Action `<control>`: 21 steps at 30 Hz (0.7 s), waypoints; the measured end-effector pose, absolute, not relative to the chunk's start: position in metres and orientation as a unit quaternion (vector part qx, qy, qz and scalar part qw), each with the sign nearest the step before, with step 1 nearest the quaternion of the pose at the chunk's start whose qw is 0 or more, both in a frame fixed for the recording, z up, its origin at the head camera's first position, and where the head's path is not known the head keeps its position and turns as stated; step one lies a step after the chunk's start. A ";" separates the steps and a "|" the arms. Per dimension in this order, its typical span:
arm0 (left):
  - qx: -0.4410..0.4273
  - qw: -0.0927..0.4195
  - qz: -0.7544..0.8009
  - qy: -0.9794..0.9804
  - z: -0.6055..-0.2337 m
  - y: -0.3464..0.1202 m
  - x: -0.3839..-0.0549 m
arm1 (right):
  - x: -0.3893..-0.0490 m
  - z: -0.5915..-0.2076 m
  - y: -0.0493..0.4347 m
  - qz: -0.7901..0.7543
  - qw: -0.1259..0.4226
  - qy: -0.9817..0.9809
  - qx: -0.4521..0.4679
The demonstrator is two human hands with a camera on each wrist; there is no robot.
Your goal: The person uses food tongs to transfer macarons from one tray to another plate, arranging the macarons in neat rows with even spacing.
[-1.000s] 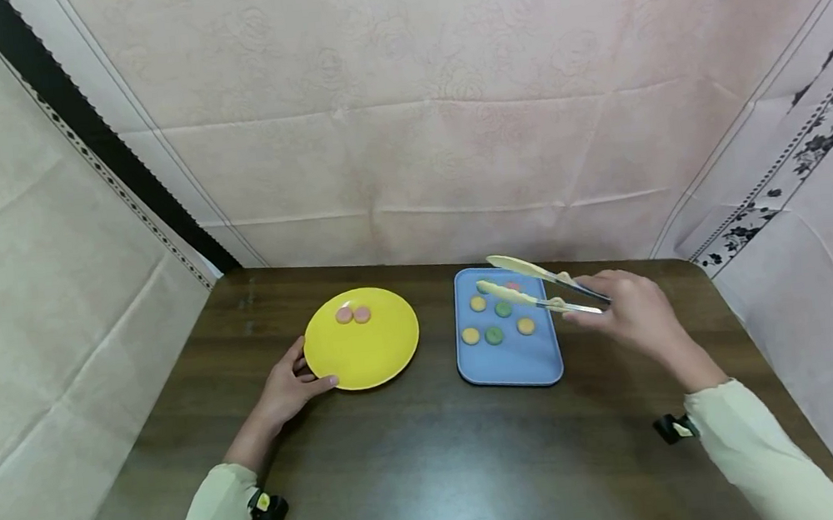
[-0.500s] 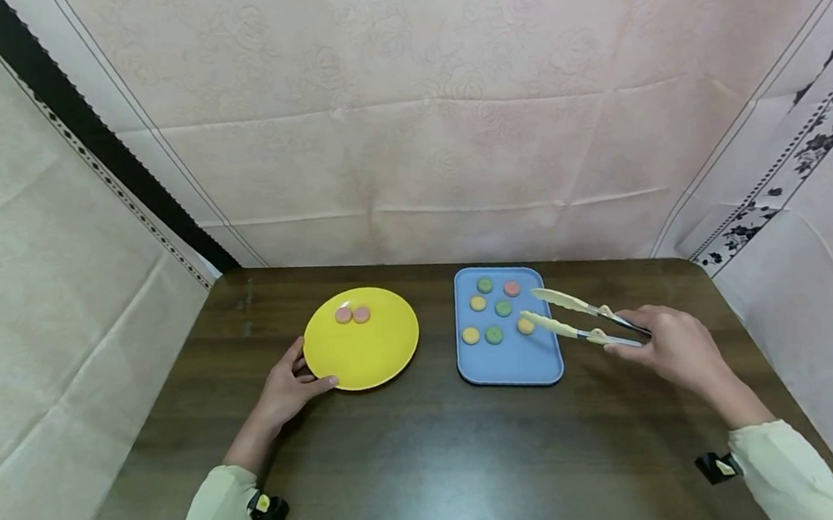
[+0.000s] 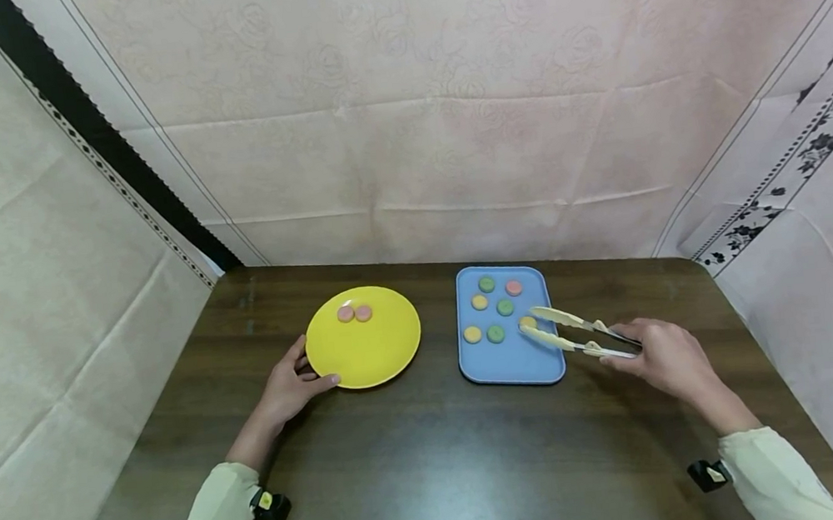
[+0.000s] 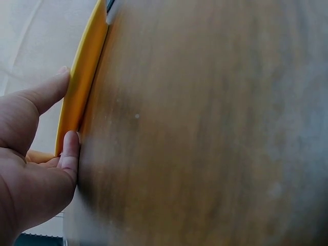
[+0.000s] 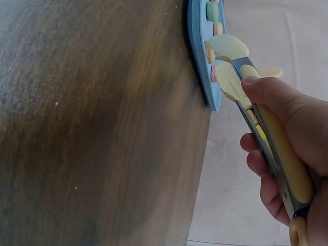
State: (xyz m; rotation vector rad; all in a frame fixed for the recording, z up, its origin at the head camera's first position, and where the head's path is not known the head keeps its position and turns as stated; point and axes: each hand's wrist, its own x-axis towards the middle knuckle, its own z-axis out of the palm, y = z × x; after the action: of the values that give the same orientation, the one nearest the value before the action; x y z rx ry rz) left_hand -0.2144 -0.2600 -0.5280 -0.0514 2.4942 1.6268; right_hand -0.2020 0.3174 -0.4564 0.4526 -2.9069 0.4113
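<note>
My left hand (image 3: 286, 391) holds the left rim of a round yellow plate (image 3: 368, 352), its thumb on the rim. Two small pink discs, perhaps toy macarons (image 3: 364, 313), lie near the plate's far edge. In my right hand (image 3: 670, 357) I grip cream-tipped metal tongs (image 3: 554, 340). The tongs' spread tips are over the right side of a blue tray (image 3: 505, 366), around a yellow disc (image 3: 528, 322) partly hidden by them. Whether they touch it I cannot tell. The right wrist view shows the tongs (image 5: 229, 84) close to the tray's edge (image 5: 197, 46).
The tray also bears several green discs (image 3: 505, 307), yellow ones (image 3: 472, 335) and a pink one (image 3: 513, 287). Everything stands on a dark wooden table (image 3: 421, 460). Pale cloth (image 3: 407, 160) hangs behind its far edge and at both sides.
From over the tray's far part, the tongs moved right and nearer to me, then slightly back left onto the yellow disc at the tray's right. My left hand and the plate stay put.
</note>
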 end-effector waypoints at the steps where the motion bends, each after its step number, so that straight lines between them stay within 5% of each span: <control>1: -0.019 0.082 0.545 0.834 -0.528 -0.260 -0.214 | -0.202 -0.457 0.318 0.136 0.085 -0.975 0.152; 21: -0.031 0.087 0.550 0.830 -0.528 -0.260 -0.214 | -0.204 -0.462 0.316 0.136 0.078 -0.976 0.152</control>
State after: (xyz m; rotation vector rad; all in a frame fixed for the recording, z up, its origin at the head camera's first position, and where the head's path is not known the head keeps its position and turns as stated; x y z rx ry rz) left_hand -0.2143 -0.2598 -0.5278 -0.0930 2.4735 1.6370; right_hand -0.2036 0.3158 -0.4618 0.4548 -2.9216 0.4065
